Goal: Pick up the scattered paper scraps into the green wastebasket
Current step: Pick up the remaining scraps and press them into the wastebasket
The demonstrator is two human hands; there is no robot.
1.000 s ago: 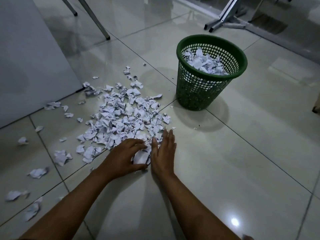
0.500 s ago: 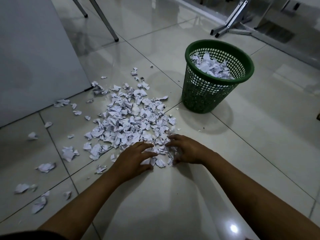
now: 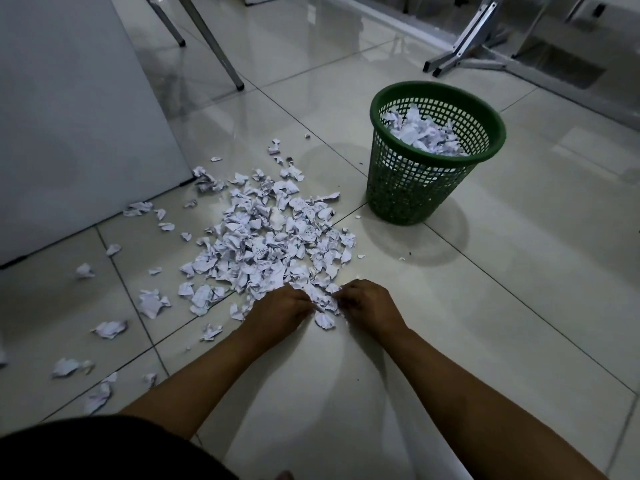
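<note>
- The paper scraps [image 3: 268, 244] lie in a loose heap on the tiled floor [image 3: 519, 306], with stray bits scattered off to the left and toward the person.
- The left hand [image 3: 282, 311] and right hand [image 3: 369, 303] face each other at the heap's near edge, fingers curled inward, pinching a small clump of scraps between them; a crumpled scrap [image 3: 324, 320] lies on the floor just below that clump.
- The green wastebasket [image 3: 426, 188] stands upright ahead and to the right of both hands, already partly filled with paper. The right hand is the nearer one, so the carry runs forward and rightward over bare tile.
- The heap has no clear long axis; it spreads away from the hands, up and to the left.
- Against half a second ago, both hands have closed in: the left hand's fingers were then spread flat over the scraps and a gap showed between the hands; now the fingers curl and the hands nearly meet.
- The basket and the far heap look unchanged.
</note>
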